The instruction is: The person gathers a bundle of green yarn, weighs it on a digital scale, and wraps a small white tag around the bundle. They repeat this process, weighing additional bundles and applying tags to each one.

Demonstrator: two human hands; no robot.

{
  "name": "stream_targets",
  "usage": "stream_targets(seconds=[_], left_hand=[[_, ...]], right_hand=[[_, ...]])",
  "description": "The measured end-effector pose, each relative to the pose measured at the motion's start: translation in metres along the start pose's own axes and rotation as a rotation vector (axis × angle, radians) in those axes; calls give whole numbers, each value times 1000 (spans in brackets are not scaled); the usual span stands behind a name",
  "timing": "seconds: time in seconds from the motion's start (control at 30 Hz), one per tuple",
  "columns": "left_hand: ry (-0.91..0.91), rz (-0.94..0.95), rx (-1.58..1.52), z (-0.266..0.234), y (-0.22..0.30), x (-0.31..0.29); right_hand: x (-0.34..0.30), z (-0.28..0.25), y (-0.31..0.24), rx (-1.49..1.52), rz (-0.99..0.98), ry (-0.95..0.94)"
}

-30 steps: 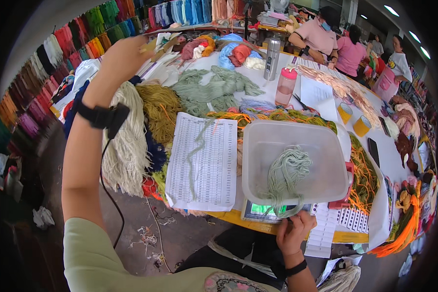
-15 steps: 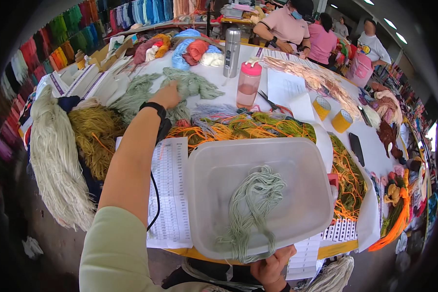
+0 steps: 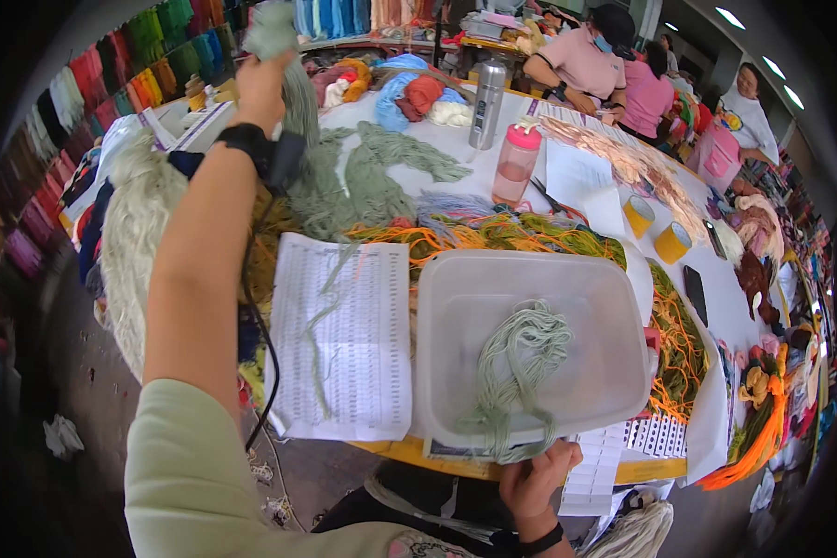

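My left hand is raised at the upper left, closed round a pale grey-green yarn skein that hangs from it. Below it, a spread of the same green yarn lies on the table. A thin green strand trails over a printed sheet. A translucent plastic bin stands at the table's front edge with a looped green skein inside, its end over the near rim. My right hand is closed at that rim, beside the yarn end; what it grips is hidden.
Orange and olive yarn lies behind the bin. Farther back stand a steel flask and a pink-lidded bottle. Yellow tape rolls and a phone are to the right. A co-worker in pink is across the table.
My left hand has risen from the green yarn on the table, lifting a skein from it. A loose strand now lies across the printed sheet. My right hand stays at the bin's rim.
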State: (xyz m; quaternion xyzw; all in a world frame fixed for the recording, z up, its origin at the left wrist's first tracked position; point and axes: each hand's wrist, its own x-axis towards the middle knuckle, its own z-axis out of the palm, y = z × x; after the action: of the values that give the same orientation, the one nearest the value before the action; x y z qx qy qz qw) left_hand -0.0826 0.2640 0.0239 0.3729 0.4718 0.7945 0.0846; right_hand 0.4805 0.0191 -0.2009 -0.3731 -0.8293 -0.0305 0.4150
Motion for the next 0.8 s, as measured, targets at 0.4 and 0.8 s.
stream_targets(seconds=[0.4, 0.8], left_hand=[[145, 458, -224, -137, 345, -59], [-507, 486, 1541, -225, 202, -76]], right_hand=[[-6, -2, -4, -16, 56, 51], [-5, 3, -8, -28, 60, 36]])
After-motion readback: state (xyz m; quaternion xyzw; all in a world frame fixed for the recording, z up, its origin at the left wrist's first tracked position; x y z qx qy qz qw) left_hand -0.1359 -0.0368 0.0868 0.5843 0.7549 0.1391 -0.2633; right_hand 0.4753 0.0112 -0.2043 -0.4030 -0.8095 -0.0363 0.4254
